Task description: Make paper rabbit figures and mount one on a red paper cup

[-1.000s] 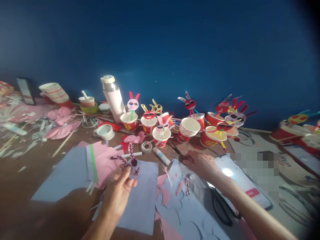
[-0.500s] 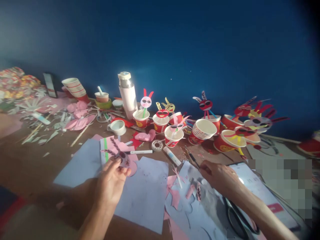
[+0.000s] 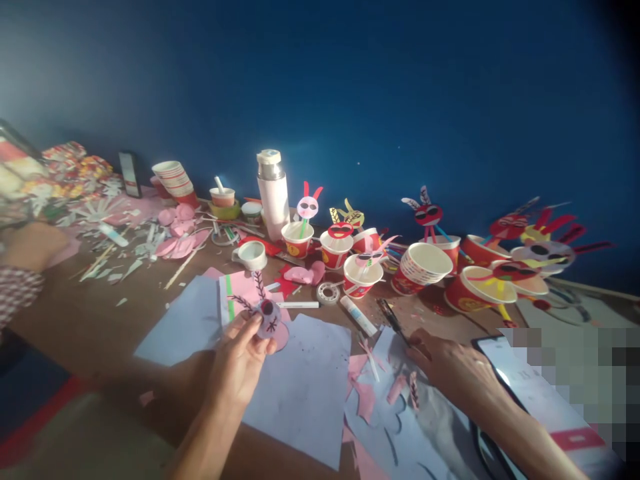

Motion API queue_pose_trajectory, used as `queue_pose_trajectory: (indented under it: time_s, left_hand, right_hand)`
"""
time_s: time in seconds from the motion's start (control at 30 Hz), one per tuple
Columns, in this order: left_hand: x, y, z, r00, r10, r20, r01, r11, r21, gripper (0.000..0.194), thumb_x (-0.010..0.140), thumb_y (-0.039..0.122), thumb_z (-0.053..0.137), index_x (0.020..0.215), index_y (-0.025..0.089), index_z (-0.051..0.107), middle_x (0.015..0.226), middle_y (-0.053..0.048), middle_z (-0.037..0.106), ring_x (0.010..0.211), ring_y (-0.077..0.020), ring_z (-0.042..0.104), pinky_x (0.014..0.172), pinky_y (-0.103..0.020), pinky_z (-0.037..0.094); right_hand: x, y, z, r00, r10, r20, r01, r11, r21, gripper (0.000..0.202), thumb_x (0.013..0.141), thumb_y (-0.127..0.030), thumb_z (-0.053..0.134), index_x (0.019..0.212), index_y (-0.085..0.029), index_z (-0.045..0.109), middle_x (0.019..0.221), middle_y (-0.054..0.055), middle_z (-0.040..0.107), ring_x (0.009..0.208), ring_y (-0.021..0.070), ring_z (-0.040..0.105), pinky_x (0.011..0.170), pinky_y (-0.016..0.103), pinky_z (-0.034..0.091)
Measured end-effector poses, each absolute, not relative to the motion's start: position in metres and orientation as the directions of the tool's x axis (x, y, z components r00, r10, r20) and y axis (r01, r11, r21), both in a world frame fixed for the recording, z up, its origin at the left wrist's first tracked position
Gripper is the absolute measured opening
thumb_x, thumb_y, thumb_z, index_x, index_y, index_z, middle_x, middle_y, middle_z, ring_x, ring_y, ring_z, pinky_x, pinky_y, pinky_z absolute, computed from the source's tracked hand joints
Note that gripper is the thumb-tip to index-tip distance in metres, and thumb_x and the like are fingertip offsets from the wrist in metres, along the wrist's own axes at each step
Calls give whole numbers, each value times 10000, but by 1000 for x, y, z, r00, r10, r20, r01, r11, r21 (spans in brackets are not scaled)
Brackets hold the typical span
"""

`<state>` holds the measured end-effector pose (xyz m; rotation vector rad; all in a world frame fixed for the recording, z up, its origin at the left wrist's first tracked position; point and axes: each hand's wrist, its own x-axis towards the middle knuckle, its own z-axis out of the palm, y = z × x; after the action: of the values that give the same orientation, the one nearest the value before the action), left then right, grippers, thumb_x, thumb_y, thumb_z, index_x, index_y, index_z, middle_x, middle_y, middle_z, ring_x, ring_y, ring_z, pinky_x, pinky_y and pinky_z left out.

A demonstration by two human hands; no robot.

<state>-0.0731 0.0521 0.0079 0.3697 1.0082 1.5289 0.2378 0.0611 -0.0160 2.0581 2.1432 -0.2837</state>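
My left hand [image 3: 240, 367] pinches a small pale pink paper rabbit face [image 3: 270, 320] between thumb and fingers. Two dark-patterned ears stand up from it, and it bears a dark eye patch and drawn black lines. Part of the face is behind my fingers. To the right, my right hand [image 3: 450, 367] is closed on the near end of a black pen [image 3: 393, 317], whose far end points away toward the cups. Below that hand lie a white sheet with pink scraps [image 3: 397, 389] and black scissors [image 3: 487, 447], partly under my forearm.
Red paper cups [image 3: 336, 253] with paper faces on sticks line the wall. A white bottle [image 3: 273, 200], a tape roll [image 3: 329, 293], a glue stick [image 3: 359, 316] and a phone [image 3: 530, 380] lie around. Another person's hand [image 3: 37, 247] is over scraps at left.
The view has swung slightly left, bringing the other person's hand and checked sleeve further in. The rabbit face is turned a little in my left hand. My right hand remains at the pen.
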Motion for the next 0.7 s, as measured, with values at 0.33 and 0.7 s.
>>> queue_pose_trajectory:
  time_s: [0.33,0.7]
  left_hand:
    - [-58,41,-13,-236,941,-242,-262,178,948,208,715,302,695,661,165,548,624,47,529,518,-74,467,519,-220,446]
    - [-93,39,14,-385,844,-374,-709,-10,706,204,578,185,761,687,183,589,726,41,671,602,-130,586,479,-247,474]
  right_hand:
    - [236,59,-22,-21,976,-219,999,26,19,208,868,-332,446,972,-246,604,876,63,749,799,294,700,575,322,427]
    - [241,58,-24,-28,976,-216,999,33,21,227,873,-363,432,944,-252,617,840,55,748,765,288,701,567,324,431]
